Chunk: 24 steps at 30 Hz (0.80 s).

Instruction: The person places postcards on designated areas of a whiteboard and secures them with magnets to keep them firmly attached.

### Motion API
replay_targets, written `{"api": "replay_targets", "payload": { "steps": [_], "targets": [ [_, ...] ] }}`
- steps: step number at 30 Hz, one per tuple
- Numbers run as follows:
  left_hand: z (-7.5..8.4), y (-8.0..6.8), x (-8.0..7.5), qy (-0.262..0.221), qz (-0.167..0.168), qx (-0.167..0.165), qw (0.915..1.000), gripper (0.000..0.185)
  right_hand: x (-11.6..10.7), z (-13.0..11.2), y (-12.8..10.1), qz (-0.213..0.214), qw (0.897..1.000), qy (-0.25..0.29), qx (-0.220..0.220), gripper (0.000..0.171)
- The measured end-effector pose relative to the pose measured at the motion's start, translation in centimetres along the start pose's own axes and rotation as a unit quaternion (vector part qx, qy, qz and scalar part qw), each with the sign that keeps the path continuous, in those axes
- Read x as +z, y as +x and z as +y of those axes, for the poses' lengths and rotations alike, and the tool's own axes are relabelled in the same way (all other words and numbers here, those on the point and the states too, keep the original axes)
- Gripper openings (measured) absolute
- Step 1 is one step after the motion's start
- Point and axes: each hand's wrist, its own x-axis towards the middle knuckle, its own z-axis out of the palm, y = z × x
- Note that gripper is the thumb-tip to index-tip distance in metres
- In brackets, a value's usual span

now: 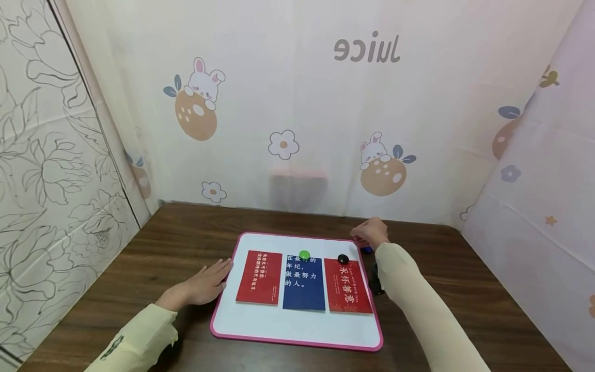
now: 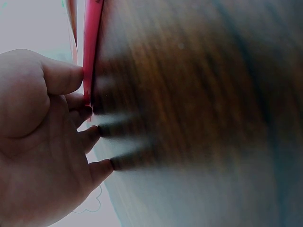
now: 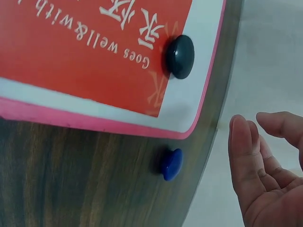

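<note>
Three cards lie on the pink-rimmed whiteboard (image 1: 297, 330); the blue magnet (image 3: 171, 164) sits on the counter (image 1: 465, 289) off its far right corner. Right hand (image 3: 265, 165) hovers near it, fingers loose and empty; left hand (image 1: 204, 284) rests flat at the board's left edge. Best pinched by the rim, I judge, with the board held steady.

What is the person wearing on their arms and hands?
Both arms are in long, pale yellow-cream sleeves that end at the wrists. The left sleeve bears a small dark marking near the forearm. The left hand and right hand are bare: no gloves, and no rings or watch that show.
</note>
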Motion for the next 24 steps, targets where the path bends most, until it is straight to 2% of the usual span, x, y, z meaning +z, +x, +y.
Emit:
{"api": "replay_targets", "payload": {
  "steps": [6,15,24],
  "targets": [
    [0.0,0.0,0.0,0.002,-0.002,-0.001,1.0,0.062,-0.1,0.7,0.6,0.01,1.0,-0.003,0.017,0.025],
    [0.0,0.1,-0.1,0.007,-0.002,0.002,1.0,0.062,-0.8,1.9,1.5,0.025,0.999,0.008,0.02,0.022],
    [-0.2,0.2,-0.1,0.013,-0.006,-0.004,0.9999,0.063,-1.8,2.4,1.3,0.038,0.999,-0.007,0.026,0.018]
  ]
}}
